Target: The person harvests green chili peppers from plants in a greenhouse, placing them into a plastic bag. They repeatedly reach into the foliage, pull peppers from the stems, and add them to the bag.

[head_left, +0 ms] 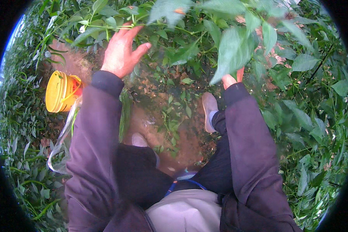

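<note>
Left hand (121,52) spread among leaves (236,46), right hand (232,79) mostly hidden

Bucket (62,92) left of left hand (121,52), among plants (236,42).

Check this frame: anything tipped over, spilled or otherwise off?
One thing: the yellow bucket lies on its side on the ground at the person's left, its mouth facing sideways; nothing visibly spilled from it. A leaf hides most of the right hand. The left hand reaches open into the foliage.
</note>
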`<state>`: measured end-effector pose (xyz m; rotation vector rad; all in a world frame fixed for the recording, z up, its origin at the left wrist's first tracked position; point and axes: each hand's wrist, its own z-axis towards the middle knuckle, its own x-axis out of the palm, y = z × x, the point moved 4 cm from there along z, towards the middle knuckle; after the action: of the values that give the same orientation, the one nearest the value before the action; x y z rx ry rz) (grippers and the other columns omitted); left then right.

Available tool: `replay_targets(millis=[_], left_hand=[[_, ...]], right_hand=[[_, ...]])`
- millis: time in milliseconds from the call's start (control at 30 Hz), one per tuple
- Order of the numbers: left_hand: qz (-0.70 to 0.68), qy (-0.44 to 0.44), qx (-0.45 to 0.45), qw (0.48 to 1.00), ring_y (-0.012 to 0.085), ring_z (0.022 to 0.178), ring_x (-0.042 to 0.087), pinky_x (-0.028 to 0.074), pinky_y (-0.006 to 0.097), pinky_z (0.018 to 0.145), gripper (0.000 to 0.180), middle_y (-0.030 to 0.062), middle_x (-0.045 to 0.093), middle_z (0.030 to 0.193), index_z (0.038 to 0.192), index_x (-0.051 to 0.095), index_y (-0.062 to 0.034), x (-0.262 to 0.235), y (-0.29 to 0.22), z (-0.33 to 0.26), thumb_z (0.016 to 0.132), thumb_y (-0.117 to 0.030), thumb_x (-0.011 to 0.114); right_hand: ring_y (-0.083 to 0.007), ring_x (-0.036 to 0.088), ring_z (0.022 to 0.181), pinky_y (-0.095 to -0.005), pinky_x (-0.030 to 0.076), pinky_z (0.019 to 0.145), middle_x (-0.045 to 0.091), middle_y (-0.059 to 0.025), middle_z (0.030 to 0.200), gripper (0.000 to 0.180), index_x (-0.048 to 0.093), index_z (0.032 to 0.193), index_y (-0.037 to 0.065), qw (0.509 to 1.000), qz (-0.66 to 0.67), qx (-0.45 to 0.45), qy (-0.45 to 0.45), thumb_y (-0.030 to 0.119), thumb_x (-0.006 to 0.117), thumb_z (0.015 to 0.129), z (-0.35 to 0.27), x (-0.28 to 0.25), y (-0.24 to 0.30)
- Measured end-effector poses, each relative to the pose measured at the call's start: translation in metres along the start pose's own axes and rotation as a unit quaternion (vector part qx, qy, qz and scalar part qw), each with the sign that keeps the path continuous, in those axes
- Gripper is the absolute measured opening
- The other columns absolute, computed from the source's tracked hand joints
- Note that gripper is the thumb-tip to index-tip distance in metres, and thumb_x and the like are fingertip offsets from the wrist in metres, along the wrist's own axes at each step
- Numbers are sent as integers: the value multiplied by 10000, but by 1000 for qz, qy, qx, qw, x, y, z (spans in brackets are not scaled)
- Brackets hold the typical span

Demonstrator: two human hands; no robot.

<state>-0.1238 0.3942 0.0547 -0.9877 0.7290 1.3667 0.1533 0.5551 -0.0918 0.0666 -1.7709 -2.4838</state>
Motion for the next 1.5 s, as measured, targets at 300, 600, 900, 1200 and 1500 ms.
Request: replay_targets(millis=[300,600,900,1200,1500], left_hand=[[-19,15,13,1000,447,1322,507,419,488,1096,614,270,511,1449,1435,554,-93,-7,-19,-12,909,-364,716],[16,12,59,998,381,1118,616,493,510,941,533,211,643,1207,1310,619,-58,-9,-36,-17,877,-348,732],[-81,15,36,996,420,1077,640,452,507,1064,543,200,548,1319,1282,602,-47,-6,-50,-24,813,-265,768],[-185,-100,22,977,319,947,643,508,463,799,264,98,659,950,919,682,-90,24,-103,-94,724,-258,744],[-309,166,-324,878,422,795,704,561,546,697,339,215,705,811,1184,573,-40,2,-110,-231,935,-254,657]], right_hand=[[-180,649,1109,-373,614,797,644,-66,1325,337,525,1378,72,991,32,117,57,94,549,1042,15,-8,9],[-244,653,937,-379,508,854,697,-134,947,162,692,1011,37,997,-11,-74,-36,108,562,946,36,-43,-57],[-251,519,1072,-436,445,928,521,-135,1312,610,472,1488,69,751,514,394,127,435,555,1007,28,-55,-89],[-136,567,774,-303,467,634,566,39,869,219,610,1018,141,914,81,381,112,342,527,1047,-114,26,18],[-113,486,766,-277,463,719,503,6,845,310,566,1170,41,739,358,503,269,336,546,1074,-197,101,77]])
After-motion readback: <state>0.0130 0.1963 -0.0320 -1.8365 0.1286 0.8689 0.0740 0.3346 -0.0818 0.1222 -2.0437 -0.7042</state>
